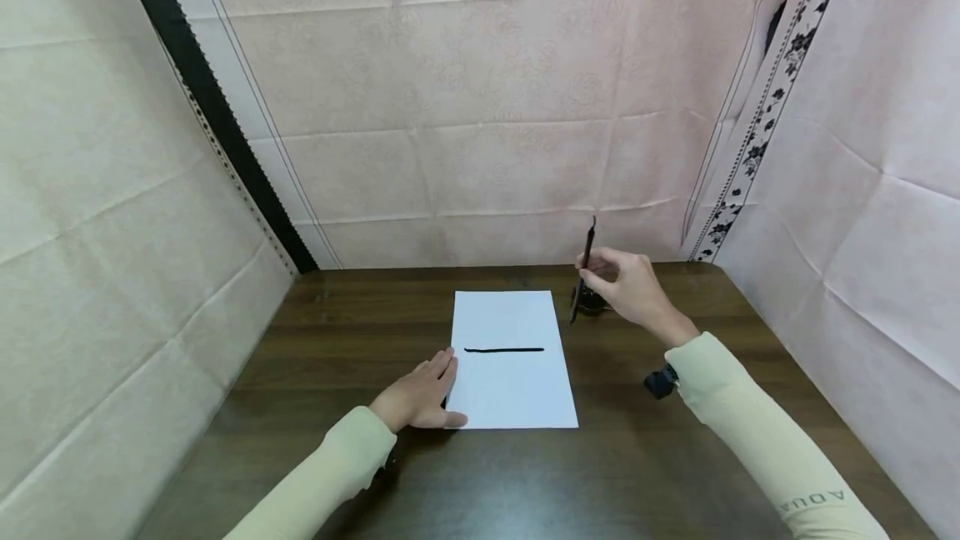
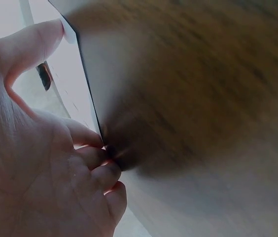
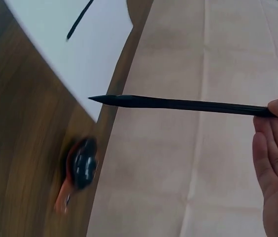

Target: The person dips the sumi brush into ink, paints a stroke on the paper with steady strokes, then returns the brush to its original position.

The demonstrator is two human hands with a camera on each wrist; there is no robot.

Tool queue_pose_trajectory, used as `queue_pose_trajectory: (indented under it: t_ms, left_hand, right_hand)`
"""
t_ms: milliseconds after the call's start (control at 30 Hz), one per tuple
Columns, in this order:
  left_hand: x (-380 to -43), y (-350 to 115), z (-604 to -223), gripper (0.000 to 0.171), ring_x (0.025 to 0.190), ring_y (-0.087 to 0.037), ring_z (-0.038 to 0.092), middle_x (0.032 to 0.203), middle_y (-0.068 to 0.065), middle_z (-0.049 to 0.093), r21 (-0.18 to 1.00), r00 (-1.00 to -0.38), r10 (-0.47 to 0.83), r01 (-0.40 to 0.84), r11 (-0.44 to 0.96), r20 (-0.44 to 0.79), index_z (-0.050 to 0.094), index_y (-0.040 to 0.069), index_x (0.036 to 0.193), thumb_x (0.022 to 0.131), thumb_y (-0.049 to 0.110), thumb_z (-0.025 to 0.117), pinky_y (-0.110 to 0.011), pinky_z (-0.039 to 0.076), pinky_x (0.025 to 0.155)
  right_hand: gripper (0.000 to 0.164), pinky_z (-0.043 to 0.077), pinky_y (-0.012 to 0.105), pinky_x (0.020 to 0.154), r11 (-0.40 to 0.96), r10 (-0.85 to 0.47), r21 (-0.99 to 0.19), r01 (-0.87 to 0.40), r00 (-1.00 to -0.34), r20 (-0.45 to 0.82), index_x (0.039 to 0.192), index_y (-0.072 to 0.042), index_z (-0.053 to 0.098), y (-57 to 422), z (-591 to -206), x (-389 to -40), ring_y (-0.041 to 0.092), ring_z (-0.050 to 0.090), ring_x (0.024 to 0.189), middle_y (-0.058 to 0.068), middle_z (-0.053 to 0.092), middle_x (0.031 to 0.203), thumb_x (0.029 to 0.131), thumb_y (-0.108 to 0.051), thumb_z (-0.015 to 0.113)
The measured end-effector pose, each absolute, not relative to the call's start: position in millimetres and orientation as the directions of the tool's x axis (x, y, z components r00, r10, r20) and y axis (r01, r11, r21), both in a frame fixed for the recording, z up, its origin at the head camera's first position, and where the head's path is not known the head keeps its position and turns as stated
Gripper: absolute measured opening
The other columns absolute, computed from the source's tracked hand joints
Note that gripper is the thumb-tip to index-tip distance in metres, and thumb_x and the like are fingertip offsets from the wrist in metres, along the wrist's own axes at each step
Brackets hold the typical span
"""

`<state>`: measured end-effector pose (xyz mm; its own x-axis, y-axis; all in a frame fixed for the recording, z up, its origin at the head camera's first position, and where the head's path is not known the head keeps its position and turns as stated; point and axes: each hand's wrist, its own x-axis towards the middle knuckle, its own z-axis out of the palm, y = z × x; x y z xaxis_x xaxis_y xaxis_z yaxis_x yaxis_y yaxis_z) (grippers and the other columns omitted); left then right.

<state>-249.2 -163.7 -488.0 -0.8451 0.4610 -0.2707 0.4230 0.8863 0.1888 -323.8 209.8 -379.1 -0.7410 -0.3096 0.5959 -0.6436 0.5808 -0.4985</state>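
A white sheet of paper (image 1: 510, 394) lies on the table, with one black horizontal stroke (image 1: 504, 350) across its middle. On the sheet's left edge rests my left hand (image 1: 422, 394), its fingers and thumb spread; the left wrist view shows the fingertips (image 2: 112, 173) right at that edge. To the right of the sheet, my right hand (image 1: 626, 282) pinches a dark writing brush (image 1: 587, 252) between thumb and fingers near its upper end. The brush's black pointed tip (image 3: 99, 99) angles downward. Below the right hand sits a small, shiny dark ink holder (image 3: 84, 163), partly hidden in the head view.
The brown wooden table (image 1: 360, 332) carries the sheet and the ink holder. Pale cloth hangs behind it (image 1: 480, 148) and along both sides. A dark wrist device (image 1: 660, 382) shows under the right sleeve.
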Motion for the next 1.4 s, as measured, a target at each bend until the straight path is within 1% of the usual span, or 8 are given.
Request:
queue_pose_trajectory:
  t_ms: [133, 333, 700, 833, 933, 1067, 1300, 1400]
  left_hand:
    - [-248.7, -163.7, -486.7, 0.104, 0.166, -0.032, 0.016, 0.178, -0.018, 0.014, 0.193, -0.847, 0.459, 0.419, 0.887, -0.268, 0.023, -0.003, 0.166, 0.096, 0.06, 0.066, -0.047, 0.023, 0.134]
    - [-247.4, -163.8, -484.4, 0.104, 0.166, -0.033, 0.016, 0.178, -0.018, 0.014, 0.202, -0.847, 0.458, 0.415, 0.887, -0.27, 0.023, -0.003, 0.166, 0.095, 0.06, 0.067, -0.047, 0.023, 0.134]
    - [-249.1, -165.1, -487.2, 0.105, 0.166, -0.033, 0.016, 0.178, -0.018, 0.013, 0.21, -0.846, 0.46, 0.415, 0.885, -0.269, 0.023, -0.004, 0.166, 0.095, 0.06, 0.067, -0.048, 0.023, 0.134]
    - [-249.7, -164.7, -488.0, 0.104, 0.166, -0.033, 0.016, 0.178, -0.018, 0.013, 0.211, -0.844, 0.462, 0.416, 0.885, -0.271, 0.022, -0.003, 0.166, 0.095, 0.06, 0.066, -0.048, 0.023, 0.134]
    - [-249.6, -164.4, -488.4, 0.105, 0.166, -0.033, 0.015, 0.178, -0.018, 0.013, 0.213, -0.844, 0.463, 0.417, 0.884, -0.27, 0.022, -0.003, 0.166, 0.095, 0.061, 0.065, -0.048, 0.023, 0.134]
    - [-249.1, -164.5, -488.5, 0.104, 0.167, -0.033, 0.015, 0.178, -0.018, 0.013, 0.214, -0.843, 0.464, 0.417, 0.883, -0.271, 0.022, -0.003, 0.166, 0.096, 0.06, 0.066, -0.048, 0.022, 0.134]
    - [-249.3, -164.8, -487.9, 0.104, 0.166, -0.032, 0.016, 0.178, -0.017, 0.013, 0.208, -0.843, 0.462, 0.416, 0.885, -0.275, 0.022, -0.002, 0.166, 0.096, 0.06, 0.066, -0.048, 0.022, 0.134]
    - [-249.6, -164.8, -487.1, 0.104, 0.166, -0.032, 0.016, 0.178, -0.017, 0.014, 0.207, -0.845, 0.46, 0.415, 0.886, -0.274, 0.023, -0.002, 0.166, 0.095, 0.06, 0.066, -0.048, 0.022, 0.134]
  right_hand:
    - [0.014, 0.058, 0.024, 0.08, 0.617, -0.26, -0.467, -0.633, -0.725, 0.638, 0.111, -0.009, 0.078, 230.9, -378.7, -326.1, 0.022, 0.078, 0.09, 0.004, 0.081, 0.1, 0.098, -0.01, 0.075]
    - [0.014, 0.051, 0.014, 0.089, 0.664, -0.231, -0.38, -0.644, -0.66, 0.715, 0.107, -0.009, 0.079, 260.0, -381.6, -327.5, 0.025, 0.078, 0.09, 0.005, 0.082, 0.099, 0.094, -0.004, 0.078]
    - [0.03, 0.046, 0.0, 0.092, 0.614, -0.413, -0.157, -0.773, -0.485, 0.771, 0.107, -0.003, 0.079, 282.4, -391.9, -328.3, 0.026, 0.077, 0.092, 0.011, 0.081, 0.103, 0.082, 0.013, 0.082]
    - [0.031, 0.049, 0.004, 0.091, 0.555, -0.515, -0.064, -0.83, -0.403, 0.756, 0.109, -0.002, 0.078, 282.5, -402.4, -329.8, 0.024, 0.074, 0.092, 0.011, 0.08, 0.103, 0.082, 0.011, 0.082]
    - [0.016, 0.054, 0.015, 0.089, 0.511, -0.609, 0.025, -0.859, -0.341, 0.716, 0.113, -0.002, 0.077, 282.0, -409.9, -329.5, 0.022, 0.072, 0.096, 0.009, 0.078, 0.106, 0.101, -0.01, 0.072]
    - [0.046, 0.058, 0.029, 0.086, 0.441, -0.719, 0.163, -0.883, -0.239, 0.652, 0.115, 0.0, 0.076, 279.9, -419.0, -329.7, 0.022, 0.072, 0.101, 0.009, 0.077, 0.11, 0.114, -0.031, 0.043]
    - [0.05, 0.062, 0.039, 0.084, 0.357, -0.835, 0.399, -0.845, -0.097, 0.542, 0.114, 0.002, 0.074, 277.1, -432.9, -333.1, 0.024, 0.073, 0.1, 0.01, 0.076, 0.108, 0.117, -0.019, 0.029]
    - [0.027, 0.062, 0.039, 0.085, 0.328, -0.872, 0.46, -0.825, -0.076, 0.484, 0.115, 0.003, 0.072, 277.2, -439.2, -335.1, 0.025, 0.072, 0.102, 0.011, 0.076, 0.111, 0.11, 0.001, 0.046]
